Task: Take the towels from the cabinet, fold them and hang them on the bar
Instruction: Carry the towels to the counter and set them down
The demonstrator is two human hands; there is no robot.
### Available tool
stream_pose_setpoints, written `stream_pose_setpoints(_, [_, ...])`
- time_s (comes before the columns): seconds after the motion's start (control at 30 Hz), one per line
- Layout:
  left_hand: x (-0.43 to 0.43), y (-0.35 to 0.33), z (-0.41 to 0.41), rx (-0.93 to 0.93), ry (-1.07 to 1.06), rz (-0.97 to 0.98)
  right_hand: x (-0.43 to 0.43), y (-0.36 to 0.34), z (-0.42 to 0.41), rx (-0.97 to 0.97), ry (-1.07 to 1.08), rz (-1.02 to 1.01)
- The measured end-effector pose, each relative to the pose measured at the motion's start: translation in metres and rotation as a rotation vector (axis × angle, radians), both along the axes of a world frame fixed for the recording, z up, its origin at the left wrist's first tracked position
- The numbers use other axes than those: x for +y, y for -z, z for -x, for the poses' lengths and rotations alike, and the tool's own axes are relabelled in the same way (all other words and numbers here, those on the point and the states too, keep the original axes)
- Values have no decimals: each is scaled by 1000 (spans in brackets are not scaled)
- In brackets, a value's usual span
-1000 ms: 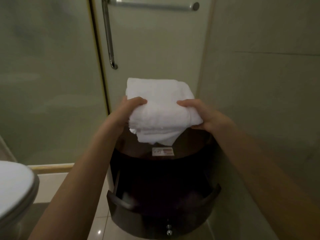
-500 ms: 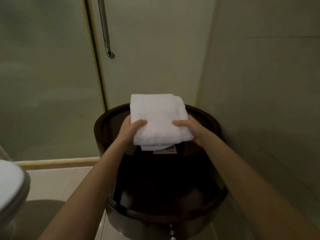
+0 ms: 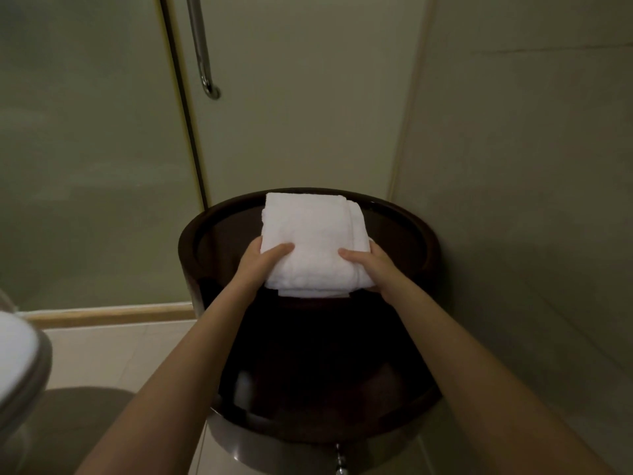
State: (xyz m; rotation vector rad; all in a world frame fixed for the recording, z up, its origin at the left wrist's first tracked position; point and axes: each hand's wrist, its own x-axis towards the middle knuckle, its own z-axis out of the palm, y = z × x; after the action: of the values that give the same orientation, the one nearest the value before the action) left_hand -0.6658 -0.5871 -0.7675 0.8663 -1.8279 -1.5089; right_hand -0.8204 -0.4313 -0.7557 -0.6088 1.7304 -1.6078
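Note:
A stack of folded white towels (image 3: 313, 234) lies on top of the round dark wooden cabinet (image 3: 212, 231) in the corner. My left hand (image 3: 260, 264) grips the stack's near left edge, thumb on top and fingers underneath. My right hand (image 3: 368, 265) grips the near right edge the same way. The cabinet's curved drawer (image 3: 329, 423) stands pulled out below my forearms, its inside too dark to read. A vertical metal bar (image 3: 202, 46) is fixed to the glass door, upper left of the cabinet.
A frosted glass shower door (image 3: 85, 149) fills the left, with a raised sill (image 3: 109, 315) at its foot. A white toilet seat (image 3: 17, 358) shows at the lower left. A tiled wall (image 3: 531, 166) closes the right side next to the cabinet.
Both hands have lowered the towel stack from in front of the door onto the cabinet top. The view has tilted down, so the horizontal bar is out of sight.

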Motion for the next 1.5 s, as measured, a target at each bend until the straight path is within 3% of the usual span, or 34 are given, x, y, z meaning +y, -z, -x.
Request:
stream_pose_setpoints(0.2, [4, -5, -6, -51, 9, 67, 5, 0, -3, 23, 43, -30])
stream_pose_setpoints(0.33, [15, -8, -21, -75, 49, 140, 13, -9, -11, 79, 62, -161])
stream_pose_setpoints(0.57, [42, 5, -66, -325, 33, 532, 54, -22, -47, 391, 177, -350])
stream_pose_setpoints(0.63, [44, 14, -76, -422, 49, 675, 74, -18, -66, 503, 129, -381])
stream_pose_setpoints(0.8, [51, 28, -83, -643, 39, 795, 126, 6, -123, 780, -116, -461])
stream_pose_setpoints(0.93, [58, 34, -79, -723, 5, 795, 153, 31, -153, 1009, -304, -543])
stream_pose_setpoints(1.07, [63, 38, -77, -721, -22, 803, 162, 46, -157, 1200, -283, -559])
stream_pose_setpoints(1.5, [60, 46, -80, -742, -28, 846, 144, 54, -141, 1218, -168, -529])
